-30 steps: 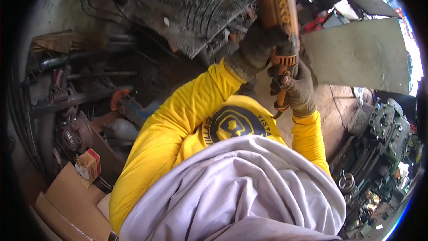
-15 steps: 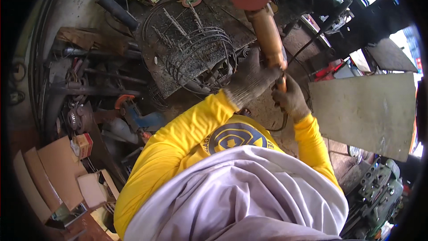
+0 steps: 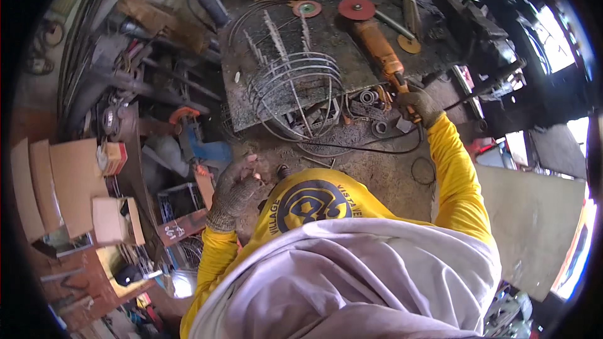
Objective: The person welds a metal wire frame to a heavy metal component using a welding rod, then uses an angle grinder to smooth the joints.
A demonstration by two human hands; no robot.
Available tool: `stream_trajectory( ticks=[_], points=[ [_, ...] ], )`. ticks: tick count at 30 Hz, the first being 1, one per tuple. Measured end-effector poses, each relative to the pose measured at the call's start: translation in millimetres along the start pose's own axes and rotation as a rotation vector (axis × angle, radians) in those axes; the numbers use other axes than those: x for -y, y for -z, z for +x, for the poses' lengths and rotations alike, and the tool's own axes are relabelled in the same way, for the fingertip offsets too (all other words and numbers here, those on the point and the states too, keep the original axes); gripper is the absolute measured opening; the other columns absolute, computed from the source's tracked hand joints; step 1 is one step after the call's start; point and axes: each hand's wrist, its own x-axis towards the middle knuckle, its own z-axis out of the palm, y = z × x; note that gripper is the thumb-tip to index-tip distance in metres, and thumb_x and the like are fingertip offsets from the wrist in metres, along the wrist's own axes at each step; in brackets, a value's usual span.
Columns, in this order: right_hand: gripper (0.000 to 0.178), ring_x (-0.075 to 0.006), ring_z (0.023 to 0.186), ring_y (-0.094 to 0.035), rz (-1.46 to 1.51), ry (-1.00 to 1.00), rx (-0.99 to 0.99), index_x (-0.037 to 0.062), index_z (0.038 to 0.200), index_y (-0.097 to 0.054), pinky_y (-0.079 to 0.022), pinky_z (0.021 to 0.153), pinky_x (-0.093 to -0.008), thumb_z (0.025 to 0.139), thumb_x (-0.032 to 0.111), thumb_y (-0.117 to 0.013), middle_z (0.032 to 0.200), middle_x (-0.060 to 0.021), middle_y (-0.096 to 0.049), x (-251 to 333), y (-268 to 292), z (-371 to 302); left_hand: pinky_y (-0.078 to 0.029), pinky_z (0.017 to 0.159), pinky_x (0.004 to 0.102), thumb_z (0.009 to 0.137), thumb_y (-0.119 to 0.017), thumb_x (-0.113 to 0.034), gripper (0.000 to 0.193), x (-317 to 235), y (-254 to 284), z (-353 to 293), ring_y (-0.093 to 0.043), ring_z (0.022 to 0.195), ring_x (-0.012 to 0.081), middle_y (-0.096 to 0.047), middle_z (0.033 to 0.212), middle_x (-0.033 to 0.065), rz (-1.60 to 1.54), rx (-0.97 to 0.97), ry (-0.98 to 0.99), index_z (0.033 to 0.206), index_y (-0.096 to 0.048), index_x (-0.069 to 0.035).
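My right hand (image 3: 422, 104), in a dark knitted glove, is closed around the rear handle of an orange angle grinder (image 3: 380, 47). The grinder lies over the dark metal worktable, its red disc (image 3: 356, 8) at the far end, and a black cord trails from its rear. Away from the grinder, my left hand (image 3: 235, 193) is low on the left in a grey-brown glove with bare fingertips. Its fingers are loosely bent and apart, with nothing visible in them. Between the hands and beyond, a bundle of wire rings (image 3: 295, 66) lies at the table's near edge.
The worktable (image 3: 242, 97) also carries a second disc (image 3: 306, 9), a metal pipe (image 3: 394, 26) and scattered grit. A blue clamp-like tool (image 3: 210, 150) is near my left hand. Cardboard boxes (image 3: 78, 172) stand at far left. A large flat panel (image 3: 534, 226) stands on the right.
My left hand has let go of the grinder and moved down to the left. My right hand has carried the grinder away from me, over the table. The view has shifted.
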Motion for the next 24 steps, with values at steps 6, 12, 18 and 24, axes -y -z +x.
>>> stream_trajectory(
  ticks=[6,12,18,24],
  points=[
    [0.024,-0.0119,0.051,-0.056,0.038,-0.044,0.014,0.0015,0.104,-0.062,-0.042,0.043,-0.0237,0.083,0.013,-0.068,0.072,-0.0053,-0.062,-8,22,30,-0.054,0.083,0.0312,0.093,-0.064,-0.010,0.043,16,9,-18,-0.063,0.094,0.0164,-0.061,0.106,0.0075,-0.043,-0.169,0.114,0.133,-0.051,-0.001],
    [0.020,-0.0113,0.046,-0.053,0.026,-0.069,-0.002,0.0011,0.098,-0.062,-0.040,0.040,-0.0229,0.082,0.012,-0.069,0.070,-0.0061,-0.062,7,15,22,-0.053,0.080,0.0297,0.094,-0.064,-0.012,0.035,22,28,-9,-0.064,0.092,0.0161,-0.063,0.102,0.0074,-0.005,-0.259,0.126,0.128,-0.055,-0.004],
    [0.042,-0.0103,0.051,-0.053,-0.305,-0.143,-0.045,0.0001,0.114,-0.060,-0.042,0.044,-0.0249,0.084,0.028,-0.071,0.073,-0.0011,-0.060,23,9,17,-0.052,0.081,0.0275,0.094,-0.065,-0.011,0.036,32,40,12,-0.061,0.092,0.0132,-0.062,0.104,0.0040,0.046,-0.262,0.095,0.127,-0.056,-0.001],
    [0.066,-0.0136,0.055,-0.055,-0.641,-0.081,-0.377,-0.0014,0.131,-0.052,-0.044,0.048,-0.0296,0.083,0.038,-0.076,0.073,-0.0061,-0.059,33,-18,-1,-0.051,0.081,0.0280,0.095,-0.064,-0.016,0.034,7,72,35,-0.061,0.091,0.0131,-0.064,0.104,0.0055,0.208,-0.277,-0.023,0.124,-0.057,0.001]
  ],
)
